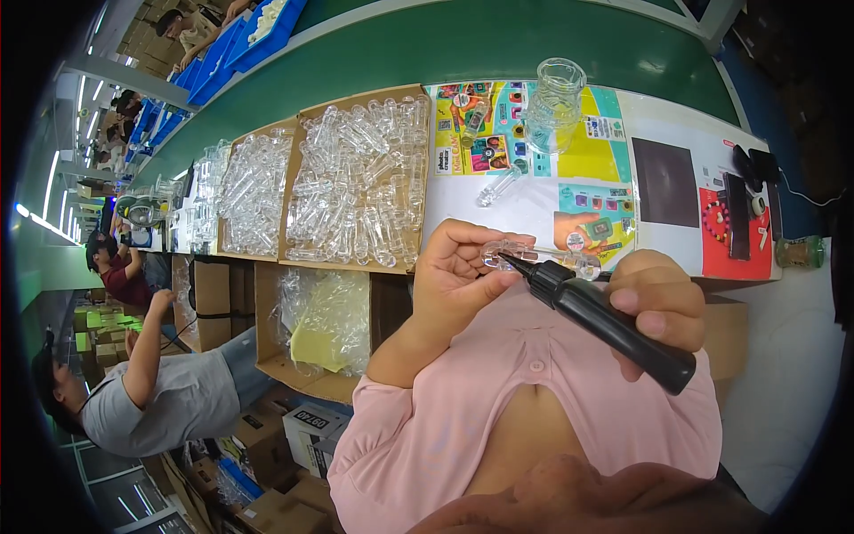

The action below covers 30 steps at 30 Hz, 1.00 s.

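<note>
My left hand (463,267) pinches a clear plastic tube-shaped piece (583,263) with rounded ends, held out in front of my chest. In my right hand (656,303) is a black squeeze bottle (614,329) with a narrow pointed nozzle. The nozzle tip meets or nearly touches the end of the clear piece beside my left fingers; contact cannot be made out. Beyond my hands, another clear piece (501,185) lies on the printed sheet (454,200). A ribbed clear jar (553,116) stands farther back, with a small clear part (476,123) to its left.
Left of the sheet, cardboard trays (292,191) hold many clear pieces. A box with plastic film and yellow sheet (334,329) sits below. At right lie a phone (737,216), a beaded bracelet (714,224) and a lidded jar (799,252). A person in grey (169,392) works at left.
</note>
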Each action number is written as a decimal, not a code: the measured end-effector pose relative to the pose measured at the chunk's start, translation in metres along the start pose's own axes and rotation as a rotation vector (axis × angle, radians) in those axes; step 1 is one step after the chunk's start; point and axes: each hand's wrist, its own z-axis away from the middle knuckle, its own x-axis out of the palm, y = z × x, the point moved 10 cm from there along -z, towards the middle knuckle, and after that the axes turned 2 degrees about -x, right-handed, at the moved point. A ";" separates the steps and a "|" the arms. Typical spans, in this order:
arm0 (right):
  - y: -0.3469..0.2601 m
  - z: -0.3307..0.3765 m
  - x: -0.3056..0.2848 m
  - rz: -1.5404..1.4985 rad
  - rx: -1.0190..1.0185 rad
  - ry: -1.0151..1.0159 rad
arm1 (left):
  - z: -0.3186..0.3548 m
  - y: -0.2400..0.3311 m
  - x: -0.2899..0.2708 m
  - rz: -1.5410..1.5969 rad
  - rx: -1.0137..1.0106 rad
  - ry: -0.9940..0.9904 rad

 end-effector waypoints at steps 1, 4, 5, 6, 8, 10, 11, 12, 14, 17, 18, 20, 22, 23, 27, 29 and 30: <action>0.000 0.000 0.001 0.000 0.000 0.000 | 0.000 0.001 -0.001 -0.004 0.017 0.005; -0.003 0.002 0.003 -0.013 -0.053 0.009 | 0.001 0.003 -0.003 -0.072 0.042 0.023; -0.004 0.001 0.004 0.002 -0.054 -0.005 | 0.001 0.003 -0.004 -0.073 0.042 0.025; -0.005 0.001 0.005 0.019 -0.054 -0.020 | 0.001 0.005 -0.004 -0.110 0.058 0.034; -0.006 0.000 0.005 0.030 -0.060 -0.023 | 0.001 0.008 -0.004 -0.147 0.074 0.042; -0.007 0.000 0.005 0.039 -0.066 -0.025 | 0.001 0.013 -0.002 -0.207 0.125 0.039; -0.007 0.001 0.005 0.041 -0.071 -0.025 | 0.001 0.012 -0.002 -0.207 0.125 0.040; -0.008 0.001 0.005 0.043 -0.077 -0.024 | 0.001 0.015 -0.002 -0.231 0.164 0.044; -0.008 0.001 0.005 0.039 -0.073 -0.033 | 0.002 0.017 -0.002 -0.255 0.203 0.049; -0.008 0.001 0.005 0.038 -0.068 -0.050 | 0.004 0.021 0.000 -0.345 0.287 0.043; -0.008 0.001 0.005 0.038 -0.067 -0.060 | 0.005 0.023 0.000 -0.405 0.325 0.055; -0.008 0.001 0.005 0.046 -0.062 -0.071 | 0.006 0.025 0.001 -0.466 0.362 0.067; -0.008 0.002 0.005 0.051 -0.059 -0.080 | 0.007 0.028 0.000 -0.556 0.396 0.107; -0.006 0.002 0.004 0.050 -0.037 -0.076 | 0.006 0.028 -0.001 -0.557 0.396 0.107; 0.007 0.006 -0.005 0.043 0.110 -0.033 | 0.008 0.035 0.005 -0.740 0.501 0.120; 0.018 0.015 -0.011 0.053 0.312 -0.007 | 0.008 0.035 0.005 -0.754 0.505 0.134; 0.025 0.026 -0.020 0.063 0.391 0.017 | 0.007 0.035 0.007 -0.770 0.513 0.127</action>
